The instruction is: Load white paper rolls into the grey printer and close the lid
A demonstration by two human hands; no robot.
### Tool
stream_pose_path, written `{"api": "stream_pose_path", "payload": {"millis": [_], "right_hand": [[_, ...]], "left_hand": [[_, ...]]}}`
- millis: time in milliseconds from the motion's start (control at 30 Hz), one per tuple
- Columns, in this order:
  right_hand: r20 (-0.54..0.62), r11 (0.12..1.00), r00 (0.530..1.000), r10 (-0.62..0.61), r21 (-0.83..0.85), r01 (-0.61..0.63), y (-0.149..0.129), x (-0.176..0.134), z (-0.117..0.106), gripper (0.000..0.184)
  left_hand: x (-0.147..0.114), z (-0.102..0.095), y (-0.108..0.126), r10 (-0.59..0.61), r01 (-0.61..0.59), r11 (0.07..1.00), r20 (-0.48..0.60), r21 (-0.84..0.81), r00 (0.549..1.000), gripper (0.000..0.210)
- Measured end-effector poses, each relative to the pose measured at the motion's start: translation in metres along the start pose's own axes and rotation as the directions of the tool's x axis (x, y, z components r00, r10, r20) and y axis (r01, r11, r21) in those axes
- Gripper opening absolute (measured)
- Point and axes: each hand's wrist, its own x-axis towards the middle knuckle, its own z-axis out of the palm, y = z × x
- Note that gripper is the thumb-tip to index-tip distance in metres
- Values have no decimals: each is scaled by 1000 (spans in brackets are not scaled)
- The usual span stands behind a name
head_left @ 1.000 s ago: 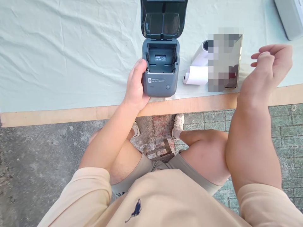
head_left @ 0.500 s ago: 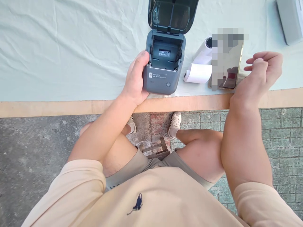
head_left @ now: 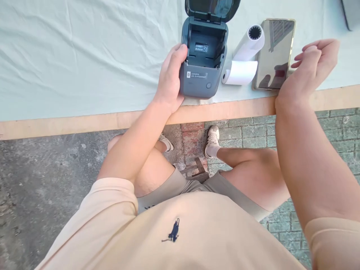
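Note:
A dark grey label printer point(head_left: 200, 83) stands on the cloth near the table edge, its lid point(head_left: 212, 9) raised and the roll bay bare inside. My left hand point(head_left: 172, 77) is wrapped round the printer's left side, thumb on the upper edge. To the printer's right lies a small white paper roll point(head_left: 242, 73), touching a larger white roll point(head_left: 247, 45) with a dark toothed core. Beside the rolls is a phone point(head_left: 274, 56), face up with a dark glossy screen. My right hand point(head_left: 315, 63) rests its wrist by the phone's lower right corner, fingers loosely bent and nothing visible in them.
A pale cloth point(head_left: 98, 56) with creases covers the table, whose bare wooden front edge point(head_left: 84, 123) shows. A grey object point(head_left: 352, 13) is partly cut off at the top right. Under the table are a small wooden stool point(head_left: 198, 170) and my legs.
The whole view has shifted, so the printer, rolls and phone sit higher and slightly further right in the picture. My left hand stays on the printer; my right hand keeps its pose.

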Motion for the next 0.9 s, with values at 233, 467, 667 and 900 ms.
{"api": "stream_pose_path", "payload": {"millis": [233,467,667,900], "right_hand": [[-90,998,994,64,21,-63,-6,3,6,26],[-87,998,996,22,64,-16,-4,2,5,25],[-96,996,994,-44,68,51,1,-4,0,19],[-1,981,992,-127,-146,125,-35,-19,-8,20]], "left_hand": [[-2,-3,-2,-56,55,998,17,40,998,43],[-4,-1,0,-69,69,998,-17,-2,997,32],[-8,-1,3,-110,108,994,-66,-33,992,34],[-15,-4,12,-234,229,970,-50,-82,971,38]]}}
